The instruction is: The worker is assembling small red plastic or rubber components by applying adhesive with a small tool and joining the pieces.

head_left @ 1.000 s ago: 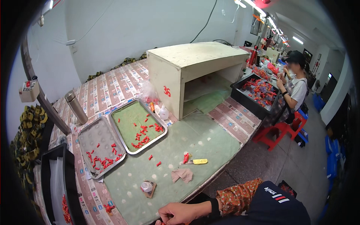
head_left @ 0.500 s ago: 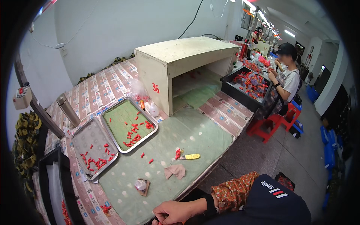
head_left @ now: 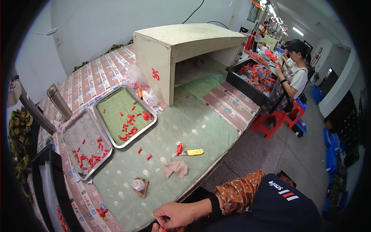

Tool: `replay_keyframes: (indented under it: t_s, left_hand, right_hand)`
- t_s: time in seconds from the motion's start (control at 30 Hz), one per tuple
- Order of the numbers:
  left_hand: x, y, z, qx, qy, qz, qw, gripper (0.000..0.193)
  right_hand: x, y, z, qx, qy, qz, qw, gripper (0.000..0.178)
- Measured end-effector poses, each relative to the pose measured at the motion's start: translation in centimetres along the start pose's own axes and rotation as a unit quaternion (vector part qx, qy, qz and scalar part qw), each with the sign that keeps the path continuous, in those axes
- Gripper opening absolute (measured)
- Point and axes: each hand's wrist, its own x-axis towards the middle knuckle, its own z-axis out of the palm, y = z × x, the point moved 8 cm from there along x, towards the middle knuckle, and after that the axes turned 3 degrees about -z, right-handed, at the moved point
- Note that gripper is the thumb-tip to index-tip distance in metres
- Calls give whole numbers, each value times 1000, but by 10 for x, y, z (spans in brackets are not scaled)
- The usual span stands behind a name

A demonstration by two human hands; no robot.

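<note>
At the bottom edge, my right hand is closed, its bent fingers pinching a small red piece. Just beside it a fingertip or two of my left hand show, pressed at the same piece; the rest of that hand is cut off by the frame. On the green mat in front of my hands lie a beige cloth, a yellow-handled knife with a red piece by its blade, and a small clear-white pot on a brown pad. Two loose red pieces lie nearer the trays.
Two metal trays, one green-lined and one grey, hold several red pieces. A white bottle, a steel flask and a cream shelf box stand behind. Far right, a co-worker sits by a black crate. A black bin is left.
The view has shifted, so the table sits slightly further left and higher. My hands have come a little up into view, showing more of the left fingertips. The items on the mat have stayed put.
</note>
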Motion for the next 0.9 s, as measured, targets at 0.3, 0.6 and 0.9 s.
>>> replay_keyframes:
  t_s: [0.3, 0.6, 0.9]
  left_hand:
    - [0, -3, -1, -17, 6, -9, 1000, 24]
    - [-7, -20, 16, -45, -52, -5, 998, 26]
    - [-21, -25, 10, -56, 17, -57, 997, 23]
  right_hand:
    - [12, 10, 0, -19, 24, -89, 996, 8]
    - [0, 3, -11, 49, 16, 9, 999, 6]
    - [4, -5, -4, 44, -2, 52, 998, 7]
